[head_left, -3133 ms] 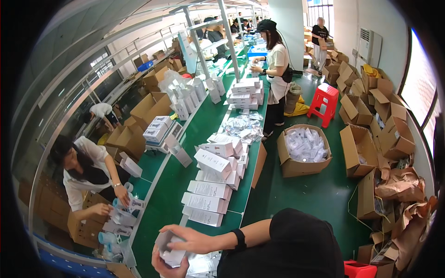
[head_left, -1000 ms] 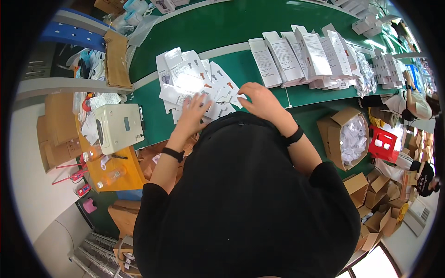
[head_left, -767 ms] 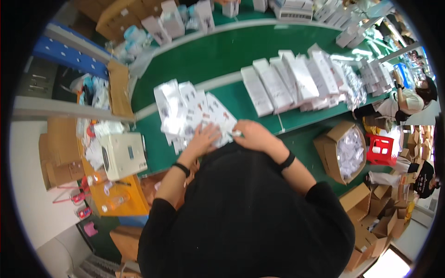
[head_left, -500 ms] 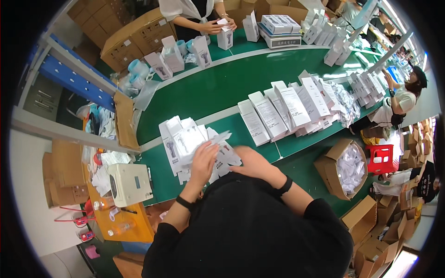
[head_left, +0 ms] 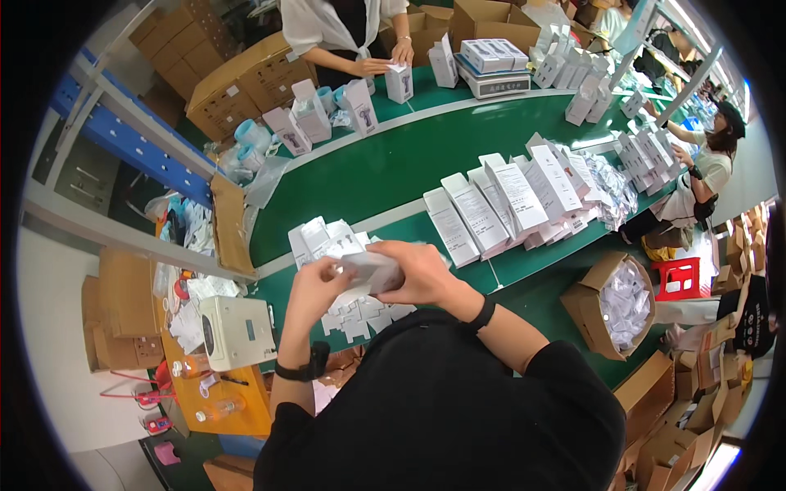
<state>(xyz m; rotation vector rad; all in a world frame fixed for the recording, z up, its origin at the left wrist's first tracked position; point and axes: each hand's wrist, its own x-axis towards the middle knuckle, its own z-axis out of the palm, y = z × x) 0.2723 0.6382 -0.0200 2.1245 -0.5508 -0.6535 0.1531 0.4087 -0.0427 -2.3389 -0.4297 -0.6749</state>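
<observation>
Between my two hands is a white printed carton, held above the table and partly hidden by my fingers. My right hand wraps round its right side. At its left edge, my left hand pinches the card with thumb and fingers. Beneath and behind it lies a pile of flat white carton blanks with printed pictures. To the right of my hands, a row of white cartons leans together on the green table, several with their top flaps up.
A green belt curves beyond my table. Across it a person handles a small white box. A beige machine stands at left on a wooden table. At right sits a cardboard box of white packets.
Both hands have lifted a carton off the pile and now grip it between them. The person across has lowered a hand onto the white box on the table.
</observation>
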